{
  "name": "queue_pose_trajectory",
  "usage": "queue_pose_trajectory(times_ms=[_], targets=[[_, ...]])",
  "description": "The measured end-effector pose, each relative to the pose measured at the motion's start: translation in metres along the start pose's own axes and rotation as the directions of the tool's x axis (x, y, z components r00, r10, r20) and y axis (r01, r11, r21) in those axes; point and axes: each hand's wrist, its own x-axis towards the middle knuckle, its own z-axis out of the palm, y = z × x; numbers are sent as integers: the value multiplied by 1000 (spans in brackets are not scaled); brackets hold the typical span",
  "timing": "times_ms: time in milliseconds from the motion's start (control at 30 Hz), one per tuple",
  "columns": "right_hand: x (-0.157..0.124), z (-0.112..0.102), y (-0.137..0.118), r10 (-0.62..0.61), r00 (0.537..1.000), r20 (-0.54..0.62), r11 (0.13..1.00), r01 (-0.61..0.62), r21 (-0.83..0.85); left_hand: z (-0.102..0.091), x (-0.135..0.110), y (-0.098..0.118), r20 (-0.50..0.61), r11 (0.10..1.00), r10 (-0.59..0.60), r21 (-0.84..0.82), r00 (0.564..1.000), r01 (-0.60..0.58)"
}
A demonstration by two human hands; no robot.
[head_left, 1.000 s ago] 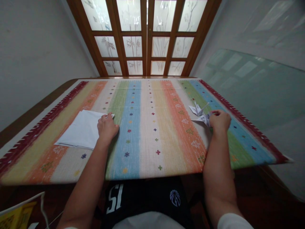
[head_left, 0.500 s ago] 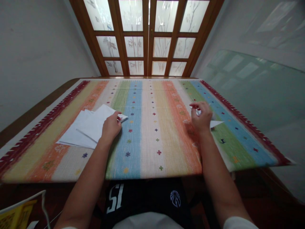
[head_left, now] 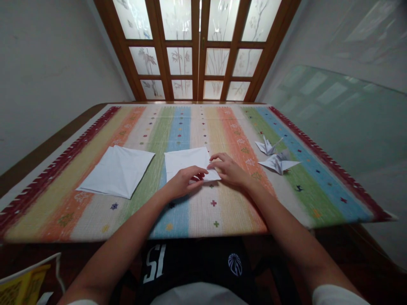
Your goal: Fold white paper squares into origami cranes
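Observation:
A white paper sheet (head_left: pixel 186 162) lies at the middle of the striped cloth, between my hands. My left hand (head_left: pixel 183 182) has its fingers along the sheet's lower edge. My right hand (head_left: pixel 229 170) pinches the sheet's lower right corner with its fingertips. To the left lies a creased white paper square (head_left: pixel 117 171), which neither hand touches. Two white origami cranes (head_left: pixel 266 147) (head_left: pixel 280 163) stand to the right of my right hand, apart from it.
A striped woven cloth (head_left: pixel 203 127) with a dark red border covers the table. Wood-framed frosted glass doors (head_left: pixel 197 51) stand beyond it. A large glass pane (head_left: pixel 337 114) leans at the right. A yellow printed booklet (head_left: pixel 23 284) shows at the lower left.
The white sheet has moved from beside the creased square to mid-table. My right hand has left the cranes and moved left, and both hands now meet on the sheet.

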Motion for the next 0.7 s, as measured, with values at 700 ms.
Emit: queue_pose_trajectory(times_ms=[700], targets=[[-17, -39, 8, 301, 951, 67, 944, -307, 124, -58, -8, -23, -98, 891, -284, 340, 954, 300]])
